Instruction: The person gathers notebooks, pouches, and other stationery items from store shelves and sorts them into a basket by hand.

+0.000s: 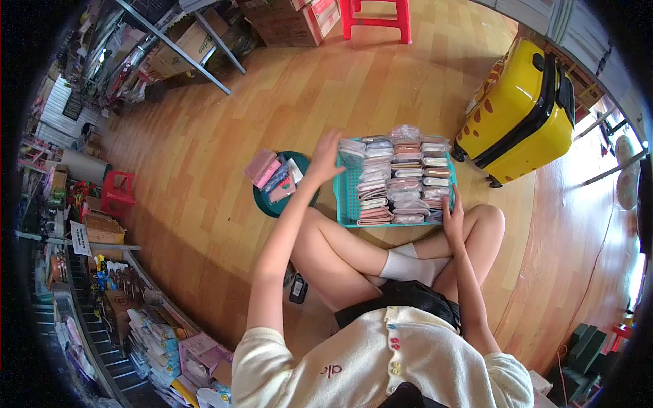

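Observation:
A turquoise plastic basket [349,194] lies on the floor before my crossed legs. Rows of flat, plastic-wrapped packets [407,170], wallet-like and mostly pink, white and grey, fill most of it; its left side shows bare mesh. My left hand [325,158] hovers by the basket's far left corner, thumb apart from the fingers, holding nothing that I can see. Close to it is a wrapped packet [352,149] at the end of the left row. My right hand [454,216] grips the basket's near right edge. Left of the basket, a dark green round tub [264,202] holds pink, blue and patterned packets [275,175].
A yellow suitcase [527,115] stands at the right behind the basket. Red stools [375,19] and cardboard boxes [289,24] are at the back. Goods-filled shelves [129,306] line the left. A small black object [298,288] lies beside my left thigh.

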The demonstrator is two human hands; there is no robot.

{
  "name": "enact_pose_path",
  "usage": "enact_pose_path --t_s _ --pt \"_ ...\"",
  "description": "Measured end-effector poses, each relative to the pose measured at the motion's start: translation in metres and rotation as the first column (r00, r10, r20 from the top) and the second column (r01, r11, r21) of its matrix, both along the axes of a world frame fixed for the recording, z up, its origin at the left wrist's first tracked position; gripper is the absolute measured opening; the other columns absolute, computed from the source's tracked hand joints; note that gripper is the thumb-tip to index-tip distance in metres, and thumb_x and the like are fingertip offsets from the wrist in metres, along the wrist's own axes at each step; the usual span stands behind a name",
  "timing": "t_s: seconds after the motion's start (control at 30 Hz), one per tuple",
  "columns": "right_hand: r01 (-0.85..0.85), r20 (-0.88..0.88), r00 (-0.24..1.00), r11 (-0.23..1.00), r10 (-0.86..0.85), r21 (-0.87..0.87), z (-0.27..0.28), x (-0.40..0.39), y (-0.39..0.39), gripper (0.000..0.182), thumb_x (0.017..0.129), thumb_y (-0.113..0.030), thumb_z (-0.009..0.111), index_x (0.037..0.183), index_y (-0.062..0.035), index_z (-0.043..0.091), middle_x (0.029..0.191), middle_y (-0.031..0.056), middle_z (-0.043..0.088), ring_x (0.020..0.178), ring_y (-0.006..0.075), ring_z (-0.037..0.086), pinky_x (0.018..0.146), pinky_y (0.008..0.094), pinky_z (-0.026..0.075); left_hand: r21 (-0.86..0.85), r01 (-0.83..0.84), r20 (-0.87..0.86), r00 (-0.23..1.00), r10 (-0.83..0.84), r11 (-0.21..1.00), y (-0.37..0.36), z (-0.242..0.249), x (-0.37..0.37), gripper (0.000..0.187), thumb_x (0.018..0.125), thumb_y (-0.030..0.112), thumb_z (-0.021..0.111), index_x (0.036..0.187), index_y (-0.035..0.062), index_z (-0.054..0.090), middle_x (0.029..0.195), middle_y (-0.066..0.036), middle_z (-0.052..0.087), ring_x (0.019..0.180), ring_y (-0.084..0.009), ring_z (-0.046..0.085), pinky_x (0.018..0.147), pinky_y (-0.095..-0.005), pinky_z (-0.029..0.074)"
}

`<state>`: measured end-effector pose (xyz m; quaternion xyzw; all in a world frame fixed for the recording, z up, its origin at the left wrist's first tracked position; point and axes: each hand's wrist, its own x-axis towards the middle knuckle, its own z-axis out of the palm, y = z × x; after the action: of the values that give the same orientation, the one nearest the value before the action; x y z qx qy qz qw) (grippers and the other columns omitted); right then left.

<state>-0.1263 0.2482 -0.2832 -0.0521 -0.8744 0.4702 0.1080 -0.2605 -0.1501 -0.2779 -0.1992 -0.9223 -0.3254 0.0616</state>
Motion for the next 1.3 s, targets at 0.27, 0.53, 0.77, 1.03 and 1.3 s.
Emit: enact_pose_path --t_s 0.27,0.53,0.77,1.03,1.3 --pt "0.003 0.036 0.999 1.0 -0.003 0.004 0.005 0.005 0.005 0.053 0.097 -0.026 0.054 0.143 -0.0041 0.037 0.136 0.0241 0.048 0.125 0.0367 0.047 0.105 0.0393 0.035 -0.347 -0.023 0.092 0.994 0.058 0.938 0.051 -0.043 -0.031 0.065 0.063 0.007 0.08 0.121 0.0007 0.052 0.126 -0.018 0.053 0.123 -0.0351 0.047 0.106 -0.0458 0.035" --pt "-0.006 0.04 0.999 1.0 0.006 -0.015 0.003 0.003 0.004 0.052 0.098 -0.024 0.053 0.143 -0.0041 0.037 0.138 0.0239 0.046 0.126 0.0353 0.046 0.105 0.0397 0.035 0.419 -0.479 0.067 0.864 0.5 0.772 -0.014 0.032 0.048 0.043 0.081 0.025 0.075 0.11 -0.0015 0.056 0.101 -0.017 0.063 0.095 -0.029 0.061 0.086 -0.0363 0.047" --pt "-0.001 0.023 1.0 1.0 0.001 -0.027 0.006 0.001 0.0 0.051 0.098 -0.022 0.053 0.143 -0.0035 0.037 0.136 0.0246 0.047 0.125 0.0363 0.047 0.104 0.0399 0.036 0.58 -0.765 0.683 0.644 0.345 0.281 -0.137 -0.029 0.124 0.047 0.084 0.026 0.075 0.118 -0.0024 0.058 0.109 -0.008 0.066 0.098 -0.0159 0.063 0.082 -0.0302 0.051" --pt "0.019 -0.017 1.0 0.998 -0.018 0.066 0.0 0.0 0.002 0.051 0.098 -0.026 0.053 0.142 -0.0038 0.039 0.135 0.0246 0.049 0.123 0.0368 0.049 0.102 0.0405 0.038 0.105 -0.493 0.035 0.87 0.493 0.864 -0.081 -0.023 0.067 0.074 0.077 0.03 0.078 0.131 -0.0077 0.044 0.134 -0.026 0.048 0.125 -0.0331 0.048 0.104 -0.04 0.039" --pt "0.047 -0.026 0.999 0.996 -0.045 0.08 -0.001 0.002 0.004 0.051 0.097 -0.026 0.053 0.141 -0.0041 0.039 0.135 0.0239 0.049 0.123 0.0379 0.049 0.102 0.0407 0.039 -0.243 0.193 0.202 0.969 -0.144 0.951 0.084 0.021 -0.049 0.1 0.068 0.048 0.08 0.14 -0.0041 0.035 0.143 -0.028 0.038 0.133 -0.0399 0.036 0.112 -0.043 0.03"
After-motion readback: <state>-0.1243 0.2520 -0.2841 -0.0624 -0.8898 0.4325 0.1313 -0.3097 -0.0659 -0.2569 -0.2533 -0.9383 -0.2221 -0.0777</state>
